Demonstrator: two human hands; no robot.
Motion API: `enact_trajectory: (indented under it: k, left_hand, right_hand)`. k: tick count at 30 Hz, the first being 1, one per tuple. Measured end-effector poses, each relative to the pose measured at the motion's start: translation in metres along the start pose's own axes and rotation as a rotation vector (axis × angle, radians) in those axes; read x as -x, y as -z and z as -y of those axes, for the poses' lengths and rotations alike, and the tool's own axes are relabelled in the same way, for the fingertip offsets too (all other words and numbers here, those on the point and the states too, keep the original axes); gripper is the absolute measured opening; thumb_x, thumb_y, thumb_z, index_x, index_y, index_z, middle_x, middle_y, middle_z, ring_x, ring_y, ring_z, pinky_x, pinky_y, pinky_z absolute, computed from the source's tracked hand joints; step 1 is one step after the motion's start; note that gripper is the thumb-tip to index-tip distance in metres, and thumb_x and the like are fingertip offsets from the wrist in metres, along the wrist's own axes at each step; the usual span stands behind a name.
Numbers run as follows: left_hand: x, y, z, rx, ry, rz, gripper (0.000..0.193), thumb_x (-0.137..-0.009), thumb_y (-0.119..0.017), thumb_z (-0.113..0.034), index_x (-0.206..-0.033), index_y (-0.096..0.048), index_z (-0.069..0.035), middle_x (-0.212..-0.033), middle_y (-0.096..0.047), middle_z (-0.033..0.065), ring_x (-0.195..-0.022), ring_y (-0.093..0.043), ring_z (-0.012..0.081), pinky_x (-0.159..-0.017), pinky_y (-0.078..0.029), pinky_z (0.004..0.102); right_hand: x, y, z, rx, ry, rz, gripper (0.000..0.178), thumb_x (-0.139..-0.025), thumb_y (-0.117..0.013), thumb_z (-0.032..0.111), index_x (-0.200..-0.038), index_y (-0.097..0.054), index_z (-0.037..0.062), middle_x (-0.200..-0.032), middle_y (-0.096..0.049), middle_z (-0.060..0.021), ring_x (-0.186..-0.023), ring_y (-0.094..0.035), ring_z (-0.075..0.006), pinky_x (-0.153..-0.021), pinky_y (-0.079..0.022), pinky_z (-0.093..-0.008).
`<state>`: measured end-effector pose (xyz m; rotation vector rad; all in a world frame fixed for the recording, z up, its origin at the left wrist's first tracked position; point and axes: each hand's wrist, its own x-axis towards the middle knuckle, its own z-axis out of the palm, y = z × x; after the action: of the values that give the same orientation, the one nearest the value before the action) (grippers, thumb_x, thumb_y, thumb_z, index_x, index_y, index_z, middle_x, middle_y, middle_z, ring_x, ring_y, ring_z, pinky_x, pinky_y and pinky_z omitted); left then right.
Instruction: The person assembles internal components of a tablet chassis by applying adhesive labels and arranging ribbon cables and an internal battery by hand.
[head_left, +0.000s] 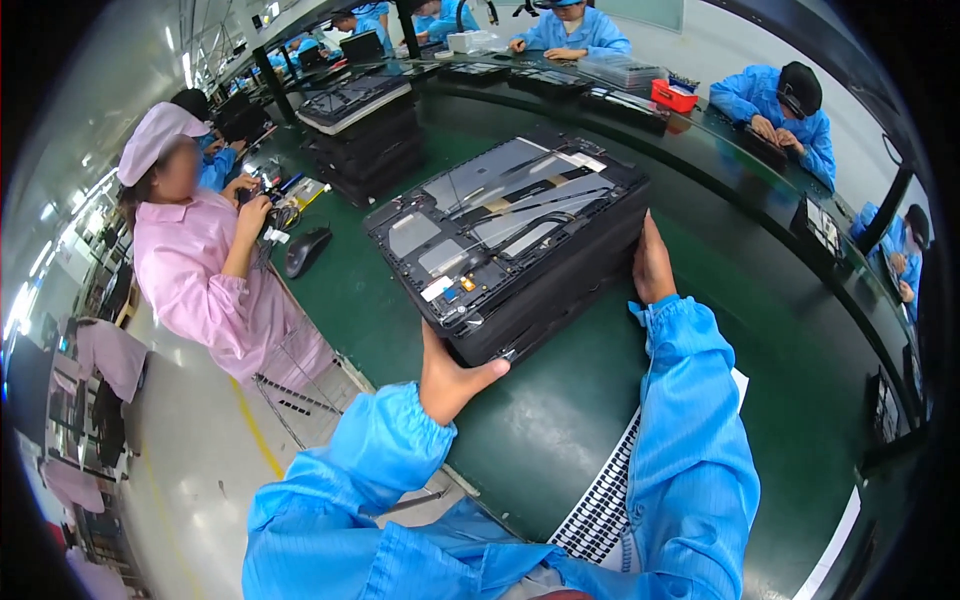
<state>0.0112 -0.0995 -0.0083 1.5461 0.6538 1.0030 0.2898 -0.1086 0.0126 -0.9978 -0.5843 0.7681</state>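
A thick black stack (560, 302) is between my two hands at the middle of the green bench. On its top lies an opened flat electronic device housing (425, 240) with grey panels, ribbon cables and small boards. My left hand (452, 378) grips the stack's near left corner, thumb pointing right along the front and fingers hidden behind the side. Against the right end presses my right hand (654, 262), its fingers running up along the side. Whether the stack rests fully on the bench or is slightly raised, I cannot tell.
A second stack (365, 150) of similar housings stands behind. A black mouse (308, 252) and cables lie left, near a person in pink (215, 270). A white sheet with black rectangles (598, 500) lies by my right forearm. Across a raised rail (720, 180), people in blue work near a red bin (674, 96).
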Motion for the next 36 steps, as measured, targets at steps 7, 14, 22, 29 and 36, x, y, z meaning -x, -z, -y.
enact_trajectory:
  k: [7, 14, 22, 29, 36]
  left_hand:
    - [-0.01, -0.017, 0.001, -0.036, -0.016, -0.032, 0.057, -0.069, -0.07, -0.01, -0.118, -0.043, 0.003, -0.11, -0.053, 0.0126, -0.104, -0.049, 0.0216, -0.092, -0.037, 0.0325]
    - [-0.068, -0.013, 0.038, -0.006, -0.073, 0.026, 0.058, -0.067, -0.068, -0.005, -0.118, -0.042, 0.003, -0.112, -0.053, 0.0117, -0.102, -0.05, 0.0224, -0.091, -0.038, 0.0333]
    - [-0.188, -0.054, 0.04, 0.298, -0.013, 0.386, 0.068, -0.065, -0.063, -0.007, -0.125, -0.03, 0.0, -0.119, -0.044, 0.0129, -0.111, -0.042, 0.0232, -0.096, -0.031, 0.0344]
    - [-0.296, -0.082, 0.084, 0.486, 0.244, 0.479, 0.055, -0.056, -0.06, -0.004, -0.109, -0.047, -0.002, -0.101, -0.054, 0.0091, -0.096, -0.048, 0.0242, -0.088, -0.036, 0.0339]
    - [-0.349, -0.076, 0.101, 0.416, 0.22, 0.327, 0.038, -0.05, -0.061, -0.002, -0.088, -0.054, -0.002, -0.085, -0.056, 0.0074, -0.084, -0.05, 0.0221, -0.078, -0.038, 0.0301]
  right_hand:
    - [-0.007, 0.009, -0.009, -0.045, 0.012, -0.061, 0.05, -0.09, -0.041, 0.038, -0.126, -0.041, 0.0033, -0.13, -0.042, -0.0042, -0.117, -0.038, -0.0179, -0.1, -0.024, -0.027]
    - [-0.026, 0.022, -0.002, -0.12, 0.12, -0.164, 0.049, -0.09, -0.043, 0.034, -0.128, -0.038, 0.0029, -0.132, -0.039, -0.0036, -0.12, -0.036, -0.0159, -0.101, -0.022, -0.0267]
    - [-0.041, 0.074, 0.008, -0.171, 0.312, -0.298, 0.047, -0.084, -0.052, 0.035, -0.121, -0.047, 0.0049, -0.124, -0.047, -0.0042, -0.115, -0.041, -0.0164, -0.099, -0.026, -0.0284]
    - [-0.06, 0.091, -0.003, -0.201, 0.359, -0.417, 0.038, -0.08, -0.058, 0.033, -0.107, -0.051, 0.0075, -0.111, -0.051, -0.0045, -0.106, -0.044, -0.0175, -0.094, -0.029, -0.0299]
    - [-0.065, 0.08, -0.015, -0.071, 0.241, -0.306, 0.049, -0.081, -0.059, 0.022, -0.121, -0.039, 0.0021, -0.12, -0.045, -0.0081, -0.113, -0.04, -0.0181, -0.099, -0.026, -0.0308]
